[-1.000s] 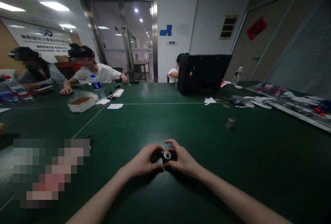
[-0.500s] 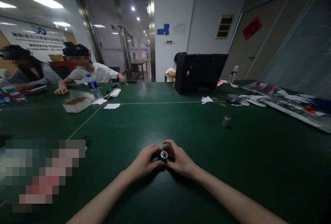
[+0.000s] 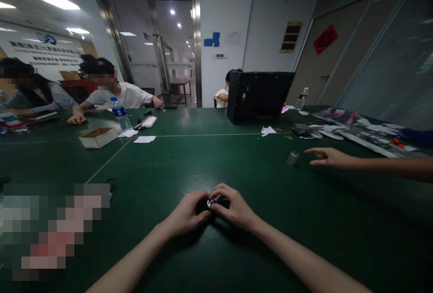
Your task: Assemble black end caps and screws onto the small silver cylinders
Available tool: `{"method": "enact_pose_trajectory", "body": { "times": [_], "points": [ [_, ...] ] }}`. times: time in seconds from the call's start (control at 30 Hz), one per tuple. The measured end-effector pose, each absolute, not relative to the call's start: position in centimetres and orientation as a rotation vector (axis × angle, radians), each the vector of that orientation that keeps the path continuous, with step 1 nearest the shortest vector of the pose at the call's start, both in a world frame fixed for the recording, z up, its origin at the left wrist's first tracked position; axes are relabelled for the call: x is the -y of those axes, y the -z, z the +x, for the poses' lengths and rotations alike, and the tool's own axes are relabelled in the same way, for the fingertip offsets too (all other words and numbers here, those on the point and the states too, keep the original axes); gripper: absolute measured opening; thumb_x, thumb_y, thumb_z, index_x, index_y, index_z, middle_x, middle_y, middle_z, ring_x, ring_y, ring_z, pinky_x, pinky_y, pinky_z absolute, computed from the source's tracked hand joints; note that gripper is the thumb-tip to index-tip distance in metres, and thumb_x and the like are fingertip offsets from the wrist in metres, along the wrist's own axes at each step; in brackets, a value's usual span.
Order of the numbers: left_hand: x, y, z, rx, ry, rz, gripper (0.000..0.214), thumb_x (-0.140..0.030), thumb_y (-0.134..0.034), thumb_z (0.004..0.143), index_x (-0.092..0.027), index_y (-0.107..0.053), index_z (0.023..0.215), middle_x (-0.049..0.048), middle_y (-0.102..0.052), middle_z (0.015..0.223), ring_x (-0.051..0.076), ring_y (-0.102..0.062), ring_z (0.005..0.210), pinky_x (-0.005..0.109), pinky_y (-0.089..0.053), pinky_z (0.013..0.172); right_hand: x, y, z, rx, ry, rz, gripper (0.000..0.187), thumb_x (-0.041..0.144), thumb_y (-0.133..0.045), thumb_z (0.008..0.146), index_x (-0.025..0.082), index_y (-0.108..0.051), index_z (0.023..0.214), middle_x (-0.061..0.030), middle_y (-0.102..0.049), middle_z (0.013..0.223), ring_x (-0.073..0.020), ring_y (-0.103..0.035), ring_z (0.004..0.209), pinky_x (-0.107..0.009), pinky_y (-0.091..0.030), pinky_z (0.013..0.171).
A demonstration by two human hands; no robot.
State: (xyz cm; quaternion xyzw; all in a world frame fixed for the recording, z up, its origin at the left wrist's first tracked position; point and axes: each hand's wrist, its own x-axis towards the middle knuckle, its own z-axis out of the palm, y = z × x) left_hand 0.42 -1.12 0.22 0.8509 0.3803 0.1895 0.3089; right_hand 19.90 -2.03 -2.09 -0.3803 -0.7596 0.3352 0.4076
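Just above the dark green table (image 3: pixel 209 257), both hands meet around a small round part (image 3: pixel 211 203) with a pale ring-shaped face and dark gaps in it. My left hand (image 3: pixel 189 212) grips it from the left, fingers curled and thumb below. From the right, my right hand (image 3: pixel 234 208) has its fingertips and thumb closed on the same part. Fingers cover most of its body, so its full shape is hidden. Farther off to the right stands a short grey metal cylinder (image 3: pixel 293 157), apart from my hands.
Another person's hand (image 3: pixel 326 157) reaches in from the right, close to the cylinder. At the back are a black monitor-like box (image 3: pixel 260 97), an open cardboard box (image 3: pixel 98 139), a water bottle (image 3: pixel 120 115) and paper scraps (image 3: pixel 145 139). Clutter fills a tray (image 3: pixel 372 142) at right.
The other person's hand has come into view from the right beside the cylinder. My right fingers have shifted over the round part, whose face is now partly covered and turned slightly left.
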Motion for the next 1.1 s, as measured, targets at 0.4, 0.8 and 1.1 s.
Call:
{"method": "enact_pose_trajectory", "body": {
  "times": [0.4, 0.8, 1.1],
  "points": [
    [1.16, -0.16, 0.59, -0.985, -0.495, 2.266, 0.026, -0.023, -0.057, 0.083, -0.018, -0.059, 0.108, 0.0054, -0.063, 0.1, 0.02, -0.056, 0.09, 0.029, -0.043, 0.083, 2.16, 1.95, 19.62, 1.851, -0.873, -0.967, 0.005, 0.017, -0.063, 0.077, 0.018, -0.065, 0.081, -0.0035, -0.059, 0.09, -0.0131, -0.058, 0.082, -0.025, -0.049, 0.072],
    [1.18, -0.29, 0.59, -0.978, -0.489, 2.254, 0.024, -0.023, -0.056, 0.083, -0.018, -0.059, 0.106, 0.0055, -0.062, 0.1, 0.02, -0.056, 0.09, 0.029, -0.043, 0.083, 2.34, 1.69, 19.7, 1.868, -0.858, -0.988, 0.005, 0.018, -0.062, 0.078, 0.018, -0.065, 0.082, -0.0037, -0.059, 0.09, -0.013, -0.058, 0.079, -0.024, -0.048, 0.069],
    [1.33, -0.46, 0.62, -1.0, -0.475, 2.253, 0.022, -0.025, -0.058, 0.082, -0.019, -0.059, 0.103, 0.0054, -0.063, 0.099, 0.021, -0.056, 0.092, 0.031, -0.043, 0.084, 2.46, 1.7, 19.81, 1.882, -0.855, -0.998, 0.006, 0.021, -0.061, 0.079, 0.019, -0.065, 0.083, -0.0042, -0.06, 0.092, -0.0137, -0.059, 0.079, -0.025, -0.05, 0.068]
  ]
}}
